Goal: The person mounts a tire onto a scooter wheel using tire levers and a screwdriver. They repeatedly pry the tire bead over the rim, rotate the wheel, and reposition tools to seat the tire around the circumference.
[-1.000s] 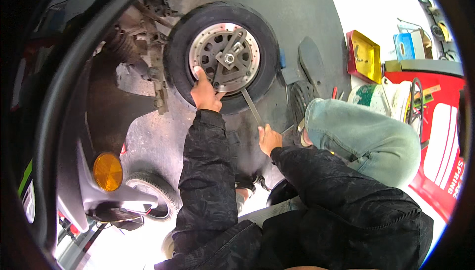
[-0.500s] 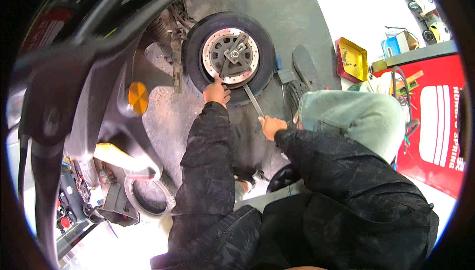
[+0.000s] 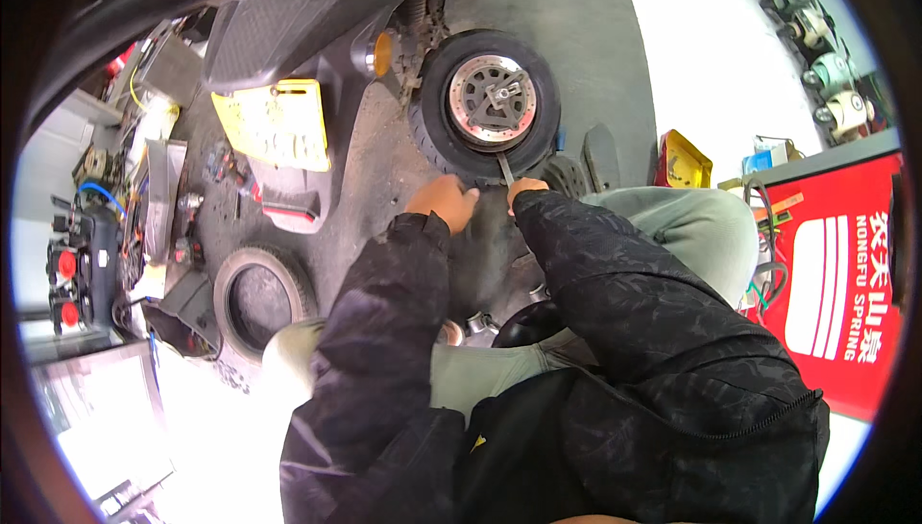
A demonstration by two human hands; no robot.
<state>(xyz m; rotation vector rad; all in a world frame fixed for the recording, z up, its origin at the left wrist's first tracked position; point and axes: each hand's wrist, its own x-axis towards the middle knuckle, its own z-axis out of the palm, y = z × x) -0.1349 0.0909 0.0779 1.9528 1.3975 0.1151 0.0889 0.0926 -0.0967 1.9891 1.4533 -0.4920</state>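
Note:
A wheel with a black tyre (image 3: 435,116) lies flat, its perforated brake disc (image 3: 461,106) facing up with a metal bracket (image 3: 503,92) and central nut on it. My right hand (image 3: 525,192) grips a flat metal lever (image 3: 505,167), whose far end meets the rim at the near side. My left hand (image 3: 445,199) is off the disc, just below and left of the tyre, fingers curled; what they hold, if anything, is hidden.
A vehicle's dark bodywork (image 3: 269,29) with a yellow plate (image 3: 269,121) fills the upper left. A loose tyre (image 3: 298,289) lies lower left, near tools (image 3: 221,164). A yellow tray (image 3: 687,154) and red cabinet (image 3: 788,313) are right. My knee (image 3: 711,236) flanks the lever.
My left hand has left the wheel's rim and moved back toward me. My right hand stays on the lever. The view has shifted, bringing more of the left-side clutter into the picture.

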